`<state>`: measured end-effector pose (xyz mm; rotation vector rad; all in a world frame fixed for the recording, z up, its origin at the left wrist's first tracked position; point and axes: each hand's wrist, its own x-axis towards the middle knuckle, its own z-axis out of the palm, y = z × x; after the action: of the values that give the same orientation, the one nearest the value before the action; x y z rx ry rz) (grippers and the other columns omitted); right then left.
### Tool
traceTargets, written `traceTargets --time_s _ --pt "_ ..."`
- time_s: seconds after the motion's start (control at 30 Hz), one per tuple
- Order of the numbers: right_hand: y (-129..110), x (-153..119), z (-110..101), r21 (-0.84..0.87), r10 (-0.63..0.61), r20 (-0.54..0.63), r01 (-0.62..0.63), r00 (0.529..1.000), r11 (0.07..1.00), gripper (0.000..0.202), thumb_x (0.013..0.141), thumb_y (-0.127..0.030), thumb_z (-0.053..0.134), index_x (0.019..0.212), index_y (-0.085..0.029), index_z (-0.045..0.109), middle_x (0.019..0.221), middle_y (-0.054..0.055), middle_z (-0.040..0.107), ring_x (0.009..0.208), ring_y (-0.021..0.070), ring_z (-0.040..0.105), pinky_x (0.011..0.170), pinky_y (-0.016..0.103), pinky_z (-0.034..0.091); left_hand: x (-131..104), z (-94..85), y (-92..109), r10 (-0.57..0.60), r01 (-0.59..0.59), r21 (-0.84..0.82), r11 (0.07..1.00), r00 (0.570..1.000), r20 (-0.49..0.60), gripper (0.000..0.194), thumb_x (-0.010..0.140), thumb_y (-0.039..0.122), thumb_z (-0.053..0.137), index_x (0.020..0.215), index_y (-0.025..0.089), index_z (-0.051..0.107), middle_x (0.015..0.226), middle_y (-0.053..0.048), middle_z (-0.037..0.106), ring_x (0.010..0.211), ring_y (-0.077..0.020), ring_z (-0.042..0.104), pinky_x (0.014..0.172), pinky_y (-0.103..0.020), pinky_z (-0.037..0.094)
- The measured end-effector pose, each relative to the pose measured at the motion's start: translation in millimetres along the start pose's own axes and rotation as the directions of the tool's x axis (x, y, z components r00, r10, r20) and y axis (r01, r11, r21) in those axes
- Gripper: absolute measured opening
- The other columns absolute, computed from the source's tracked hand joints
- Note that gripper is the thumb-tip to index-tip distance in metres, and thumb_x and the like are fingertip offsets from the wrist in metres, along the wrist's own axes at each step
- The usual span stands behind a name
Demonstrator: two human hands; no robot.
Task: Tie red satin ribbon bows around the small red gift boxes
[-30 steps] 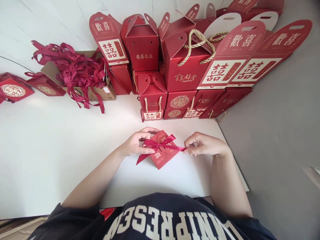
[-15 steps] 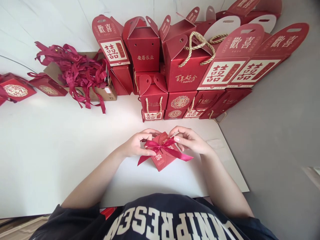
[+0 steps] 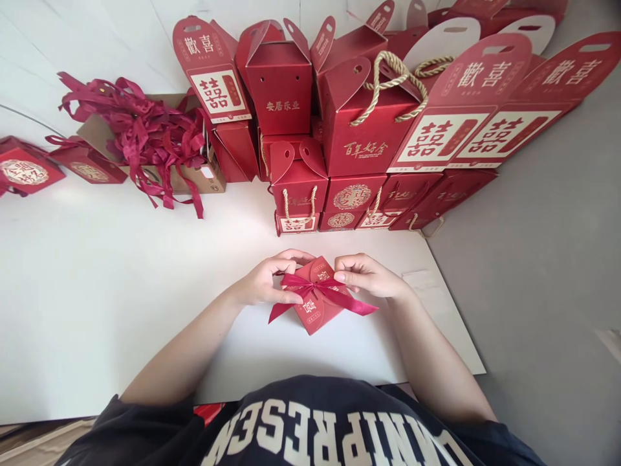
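A small red gift box with pale lettering sits on the white table in front of me. A dark pink satin ribbon is tied in a bow on its top, with two tails hanging out to the sides. My left hand is closed around the box's left side, its thumb lying over the left part of the bow. The fingers of my right hand pinch the right loop of the bow. My fingers partly cover both loops.
Behind my hands stand stacked red boxes, several with rope handles. A cardboard box overflowing with loose dark pink ribbons is at the back left. Two small red boxes lie beyond it. A grey wall bounds the table's right side.
My right fingers have closed more tightly on the right loop, which now looks narrower and pulled straighter. My left hand stays on the box.
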<state>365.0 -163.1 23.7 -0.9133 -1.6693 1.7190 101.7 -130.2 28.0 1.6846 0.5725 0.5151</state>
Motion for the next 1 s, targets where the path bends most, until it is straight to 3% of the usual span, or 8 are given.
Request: traceTargets --time_s 0.2,0.37,0.43,0.5,0.6,0.7,0.9,1.0 --pt "2.7 1.8 0.8 0.016 -0.009 -0.003 0.009 1.000 1.000 0.039 0.090 -0.044 0.060 0.064 -0.017 0.050 0.054 -0.006 0.047 0.051 0.0082 0.041 0.054 0.023 0.034 -0.4 1.0 -1.6 -0.015 0.014 -0.040 0.999 1.000 -0.017 0.034 0.067 0.027 0.081 0.063 0.015 0.049 0.133 -0.014 0.050 0.124 -0.0288 0.052 0.107 -0.044 0.039" --pt "-0.2 5.4 1.7 0.096 -0.109 -0.279 0.141 0.954 0.985 0.026 0.091 -0.045 0.059 0.095 -0.020 0.057 0.068 -0.003 0.055 0.061 0.0118 0.052 0.064 0.025 0.042 -1.4 -2.3 -1.2 0.005 -0.006 -0.010 1.000 0.988 -0.155 0.037 0.069 0.027 0.080 0.063 0.015 0.046 0.123 -0.013 0.054 0.114 -0.0248 0.055 0.100 -0.040 0.043" --pt "-3.4 1.4 -3.2 0.054 -0.139 -0.312 0.163 0.940 0.985 0.030 0.094 -0.048 0.052 0.092 -0.019 0.058 0.069 -0.001 0.057 0.064 0.0131 0.054 0.067 0.027 0.043 -2.0 -4.1 -0.9 0.030 -0.019 0.056 0.998 0.979 -0.204 0.037 0.070 0.031 0.079 0.064 0.015 0.046 0.110 -0.010 0.055 0.099 -0.0201 0.055 0.089 -0.034 0.045" --pt "-7.8 -6.3 -10.6 -0.020 -0.113 -0.246 0.111 0.963 0.994 0.042 0.097 -0.051 0.044 0.078 -0.016 0.060 0.063 0.000 0.056 0.060 0.0129 0.053 0.064 0.027 0.043 -2.8 -5.6 -0.5 0.047 -0.023 0.104 0.994 0.972 -0.232 0.037 0.074 0.035 0.075 0.063 0.015 0.046 0.093 -0.005 0.052 0.082 -0.0143 0.051 0.076 -0.028 0.043" --pt "-14.9 -18.8 -20.8 -0.104 0.039 0.003 -0.038 0.999 0.994 0.047 0.095 -0.052 0.046 0.074 -0.014 0.064 0.061 0.002 0.060 0.058 0.0135 0.057 0.061 0.027 0.044 -4.6 -7.2 0.9 0.002 0.022 0.098 0.995 0.972 -0.233 0.036 0.083 0.036 0.066 0.062 0.015 0.045 0.073 0.001 0.044 0.065 -0.0101 0.041 0.064 -0.025 0.036" --pt "-19.7 -24.9 -24.5 -0.147 0.180 0.192 -0.153 0.965 0.977 0.040 0.091 -0.049 0.057 0.079 -0.013 0.068 0.067 0.005 0.068 0.062 0.0160 0.064 0.062 0.027 0.048 -6.9 -8.2 2.6 -0.092 0.093 -0.006 0.996 0.976 -0.198 0.036 0.086 0.036 0.063 0.061 0.015 0.046 0.060 0.004 0.044 0.056 -0.0083 0.039 0.056 -0.024 0.033" --pt "-20.4 -23.7 -21.5 -0.118 0.132 0.109 -0.119 0.985 0.986 0.041 0.092 -0.045 0.057 0.068 -0.013 0.067 0.057 0.004 0.066 0.054 0.0137 0.063 0.061 0.025 0.049 -8.5 -8.3 5.1 -0.158 0.139 -0.144 0.980 0.979 -0.131 0.036 0.087 0.036 0.063 0.061 0.015 0.047 0.051 0.004 0.053 0.049 -0.0074 0.046 0.052 -0.021 0.035" --pt "-18.5 -22.9 -23.7 -0.135 0.169 0.110 -0.153 0.980 0.979 0.041 0.091 -0.045 0.058 0.067 -0.013 0.067 0.056 0.003 0.065 0.053 0.0130 0.062 0.059 0.025 0.049 -7.6 -7.5 4.5 -0.186 0.164 -0.172 0.971 0.976 -0.115 0.037 0.086 0.035 0.064 0.060 0.015 0.046 0.051 0.003 0.054 0.048 -0.0070 0.047 0.049 -0.019 0.034"
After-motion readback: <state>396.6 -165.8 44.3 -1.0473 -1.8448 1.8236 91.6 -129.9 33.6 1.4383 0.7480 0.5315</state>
